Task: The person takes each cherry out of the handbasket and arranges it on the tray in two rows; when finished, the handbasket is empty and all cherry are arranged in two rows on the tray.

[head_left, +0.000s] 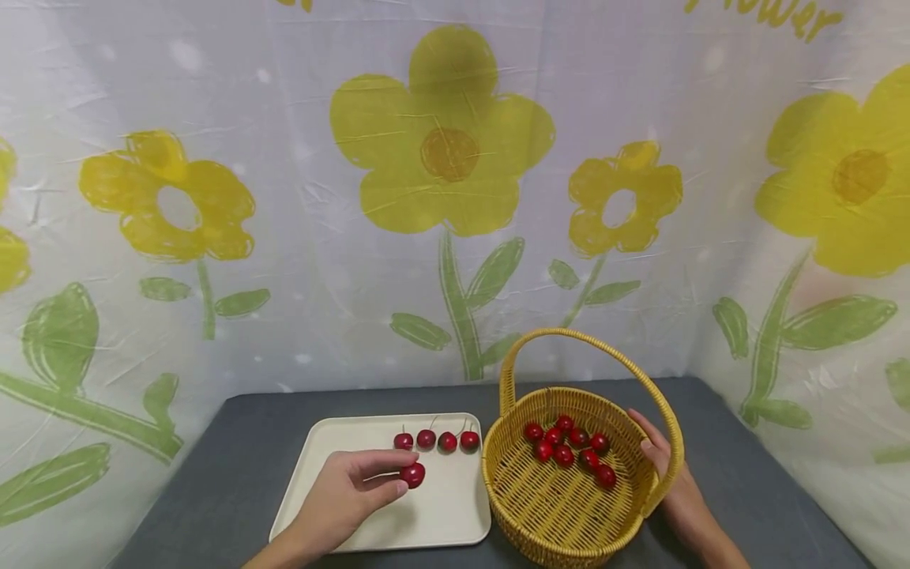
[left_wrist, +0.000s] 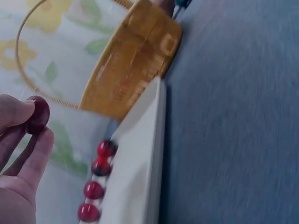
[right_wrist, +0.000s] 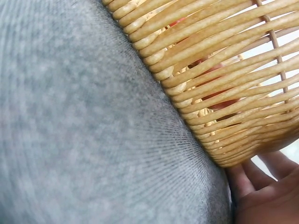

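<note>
L hand (head_left: 344, 491) pinches a round, glossy dark-red cherry (head_left: 412, 475) btwn thumb & fingertips, above a rectangular cream tray (head_left: 448, 518) w/ rounded corners. Four red cherries w/ stems (head_left: 426, 439) sit in a row at tray's far R. Just R of tray: round yellow woven basket w/ arched handle (head_left: 569, 510), cluster of loose red cherries (head_left: 563, 456) inside, far half. R hand (head_left: 678, 486) touches basket's R side, fingers slightly apart; thumb pressure, can't tell. All on dark grey table (head_left: 213, 474); white flower-print cloth (head_left: 320, 316) at far side.
</note>
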`<action>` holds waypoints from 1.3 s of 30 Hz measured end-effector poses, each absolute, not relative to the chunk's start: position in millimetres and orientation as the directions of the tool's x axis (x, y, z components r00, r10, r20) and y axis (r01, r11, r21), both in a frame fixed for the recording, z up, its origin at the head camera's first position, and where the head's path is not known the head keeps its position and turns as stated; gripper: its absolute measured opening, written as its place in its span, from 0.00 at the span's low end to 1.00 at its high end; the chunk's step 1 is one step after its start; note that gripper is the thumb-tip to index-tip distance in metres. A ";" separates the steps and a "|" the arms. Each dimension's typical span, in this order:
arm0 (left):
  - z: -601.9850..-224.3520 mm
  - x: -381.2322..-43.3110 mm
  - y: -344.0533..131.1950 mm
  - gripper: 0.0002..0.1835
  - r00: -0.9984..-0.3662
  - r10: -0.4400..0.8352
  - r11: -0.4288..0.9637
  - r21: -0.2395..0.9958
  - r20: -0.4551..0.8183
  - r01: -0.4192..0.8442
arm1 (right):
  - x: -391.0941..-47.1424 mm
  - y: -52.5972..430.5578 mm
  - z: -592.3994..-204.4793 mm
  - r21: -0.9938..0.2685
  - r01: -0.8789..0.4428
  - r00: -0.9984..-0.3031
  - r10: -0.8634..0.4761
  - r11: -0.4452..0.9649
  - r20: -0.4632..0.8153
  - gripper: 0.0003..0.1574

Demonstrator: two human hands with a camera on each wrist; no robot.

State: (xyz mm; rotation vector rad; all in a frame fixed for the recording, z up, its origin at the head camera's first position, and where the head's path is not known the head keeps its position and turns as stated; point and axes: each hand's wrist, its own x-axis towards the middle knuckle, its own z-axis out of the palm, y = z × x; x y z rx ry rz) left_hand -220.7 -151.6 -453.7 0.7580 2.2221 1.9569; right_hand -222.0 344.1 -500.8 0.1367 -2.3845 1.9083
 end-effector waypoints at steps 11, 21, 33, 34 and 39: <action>-451.2 -240.6 -189.7 0.21 -0.970 0.196 0.210 0.960 0.146 0.187 | -222.2 344.1 -501.1 -0.967 -0.148 -0.989 -0.023 0.207 0.146 0.37; -463.0 -271.5 -195.1 0.18 -0.982 0.138 0.377 0.910 0.130 0.173 | -224.6 345.6 -502.6 -0.971 -0.164 -0.987 -0.026 0.176 0.162 0.37; -484.7 -304.9 -187.9 0.13 -0.962 0.157 0.625 0.731 0.225 0.273 | -225.4 346.2 -503.9 -0.968 -0.168 -0.986 -0.031 0.188 0.165 0.37; -486.4 -306.3 -187.4 0.12 -0.958 0.166 0.628 0.724 0.232 0.284 | -225.4 346.1 -503.6 -0.968 -0.165 -0.986 -0.030 0.190 0.162 0.37; -490.6 -310.0 -182.8 0.12 -0.953 0.201 0.581 0.755 0.229 0.304 | -223.4 345.8 -503.6 -0.968 -0.163 -0.987 -0.032 0.191 0.160 0.37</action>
